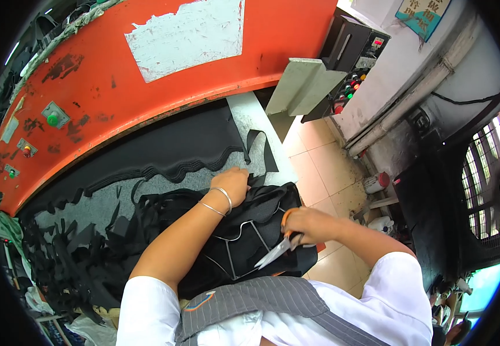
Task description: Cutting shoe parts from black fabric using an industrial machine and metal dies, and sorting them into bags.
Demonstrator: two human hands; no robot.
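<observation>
My right hand [310,226] is closed round the orange handles of a pair of scissors [273,254]. Their bright blades point down and left, over a black cloth piece [244,239] marked with light grey lines. I cannot tell whether the blades touch the cloth. Farther up, my left hand [231,184], with two bangles at the wrist, grips dark fabric [261,193] at the top of the pile, its fingertips partly hidden. Beyond it a layered stack of black sheet material [163,144] with a wavy cut edge lies on the worktop, and a thin black offcut strip [268,153] hangs beside it.
An orange machine beam [105,63] with push buttons spans the far side. Black scraps [82,254] heap up at the left. A control box [354,69] with coloured buttons and a pale metal plate [302,86] stand at the far right, above the tiled floor [325,164].
</observation>
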